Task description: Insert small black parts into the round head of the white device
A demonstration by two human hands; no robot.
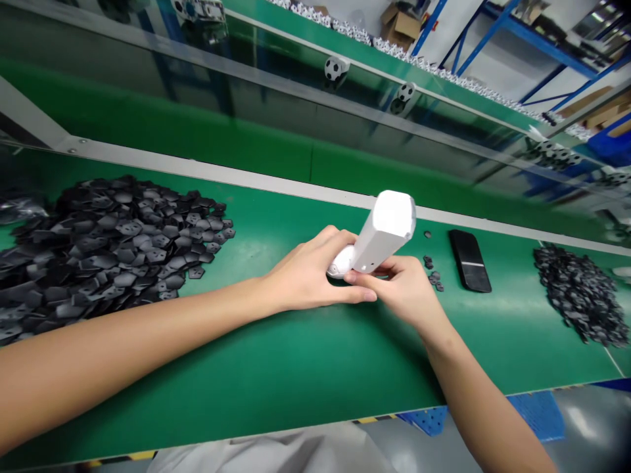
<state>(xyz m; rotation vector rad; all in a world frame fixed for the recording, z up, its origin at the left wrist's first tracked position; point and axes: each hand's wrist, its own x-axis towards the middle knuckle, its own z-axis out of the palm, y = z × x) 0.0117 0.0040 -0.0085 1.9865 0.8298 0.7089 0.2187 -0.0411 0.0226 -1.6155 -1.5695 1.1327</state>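
Note:
A white plastic hand tool (383, 233) with a blocky angular body stands tilted over the middle of the green table (276, 368). My right hand (401, 289) grips its lower part with fingers curled round it. My left hand (308, 276) is closed round a small white rounded piece (341, 261) at the tool's lower end, thumb stretched toward my right hand. Both hands touch each other at the tool's base.
A big heap of black pentagon-shaped panels (103, 243) lies at the left. A smaller black heap (579, 292) lies at the right. A black phone-like slab (470, 260) and a few loose black pieces (434, 272) lie beside my right hand. Small soccer balls (334, 67) sit on the far conveyor.

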